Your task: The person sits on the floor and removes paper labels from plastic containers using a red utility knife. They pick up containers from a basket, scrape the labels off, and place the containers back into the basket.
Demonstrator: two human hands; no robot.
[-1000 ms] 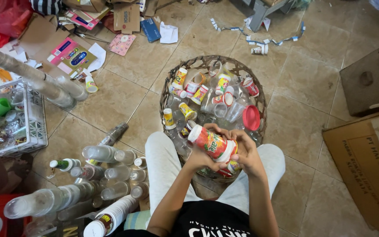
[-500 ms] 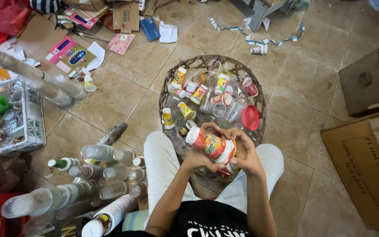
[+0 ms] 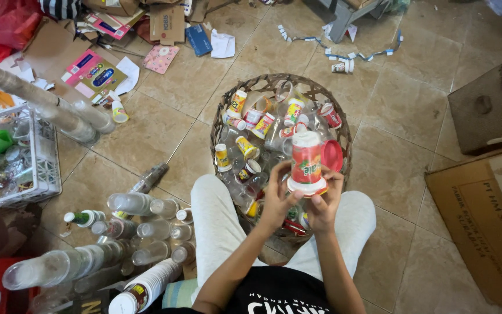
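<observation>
Held thing: a stack of red-labelled plastic cups with a white rim (image 3: 307, 161), upright above the round woven wicker basket (image 3: 223, 110), just in front of the person's lap.
Left hand: the left hand (image 3: 278, 196) is curled around the lower left side of the stack, fingers closed on it.
Right hand: the right hand (image 3: 324, 202) cups the bottom rim from the right, thumb up the side, also closed on the stack.
Basket: full of loose yellow, red and clear cups; a flat red plastic lid (image 3: 332, 155) sits just beside the stack.
Around: a long nested column of clear plastic cups (image 3: 76, 264) lies on the tiled floor to the person's left, near a white wire crate (image 3: 47, 168).
Doing it well: I'd judge the stack wants holding vertical with both hands low, so the nested cups stay seated and none slides off over the basket.
Change: a second ago the stack lay tilted, its top towards the left; now it stands upright and a little higher.
</observation>
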